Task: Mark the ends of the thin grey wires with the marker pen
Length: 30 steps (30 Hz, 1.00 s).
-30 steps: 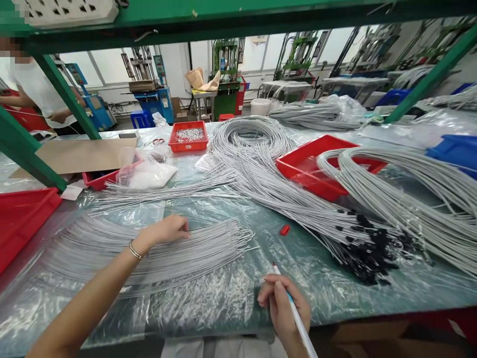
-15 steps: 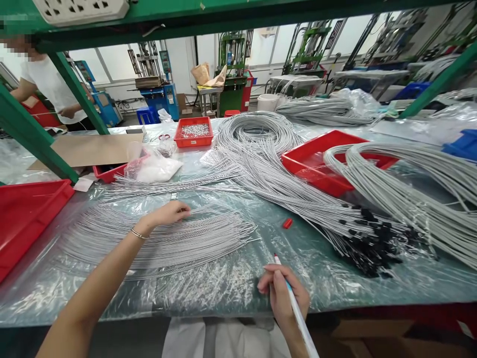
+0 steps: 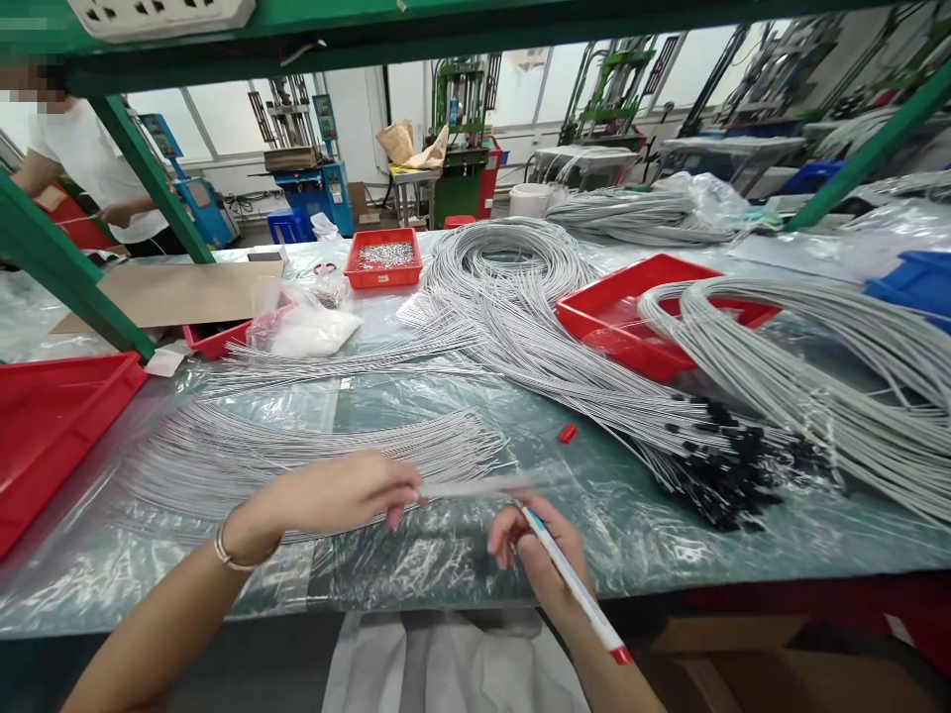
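Observation:
My left hand [image 3: 364,487] is pinched on pale grey cable [image 3: 468,487], whose end is smeared by motion and reaches toward my right hand; how many strands it grips I cannot tell. My right hand [image 3: 546,545] holds a white marker pen [image 3: 572,574] with a red end, slanted back toward me. The pen's tip is hidden near the fingers. Behind and beneath my left hand, a fan of loose grey cables [image 3: 245,446] lies on the plastic-covered table. A small red cap [image 3: 568,434] rests beyond my right hand.
A cable bundle with black connectors [image 3: 728,456] crosses the right side, beside thicker coiled cables [image 3: 824,366] and a red tray [image 3: 609,307]. Small metal parts fill a red bin [image 3: 383,259] at the back. Another red tray [image 3: 66,416] stands left. A person [image 3: 96,168] is beyond the green frame.
My left hand has come nearer and to the right, drawing cable off the fan. My right hand has moved slightly up and left, and the pen now tilts back.

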Available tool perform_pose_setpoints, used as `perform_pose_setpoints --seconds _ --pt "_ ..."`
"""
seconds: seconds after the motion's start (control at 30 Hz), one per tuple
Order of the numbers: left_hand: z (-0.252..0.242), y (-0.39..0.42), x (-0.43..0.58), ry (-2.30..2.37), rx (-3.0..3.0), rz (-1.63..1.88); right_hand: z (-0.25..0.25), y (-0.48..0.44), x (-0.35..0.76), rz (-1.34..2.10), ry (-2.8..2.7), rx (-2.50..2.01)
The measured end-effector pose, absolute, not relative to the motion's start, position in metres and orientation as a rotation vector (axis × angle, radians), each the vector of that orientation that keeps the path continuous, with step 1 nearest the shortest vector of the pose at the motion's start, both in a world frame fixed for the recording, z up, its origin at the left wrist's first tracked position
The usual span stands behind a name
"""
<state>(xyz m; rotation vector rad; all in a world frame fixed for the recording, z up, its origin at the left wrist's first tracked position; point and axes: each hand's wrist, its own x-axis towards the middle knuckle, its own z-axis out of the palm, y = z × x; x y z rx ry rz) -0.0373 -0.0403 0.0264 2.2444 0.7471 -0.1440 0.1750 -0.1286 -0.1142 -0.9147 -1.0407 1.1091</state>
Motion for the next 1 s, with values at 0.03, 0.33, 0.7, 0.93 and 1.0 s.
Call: perform_pose_setpoints --seconds 0.03,0.33,0.7,0.93,1.0 --pt "0.022 -0.045 -0.034 0.693 2.229 -0.189 -0.11 -0.13 0.172 1.118 -0.996 -0.913" --pt "-0.009 -0.066 0.002 0.627 1.939 -0.087 -0.094 -0.143 0.155 0.989 -1.049 -1.074" --pt "-0.012 -0.06 0.002 0.768 1.958 0.039 -0.106 -0.15 0.202 0.236 -1.291 -1.278" --pt "-0.012 -0.061 0.01 0.746 1.984 0.063 -0.106 -0.149 0.182 0.069 -1.66 -1.215" --pt "-0.011 -0.062 0.01 0.727 2.0 0.089 -0.107 -0.15 0.179 0.062 -1.719 -1.208"
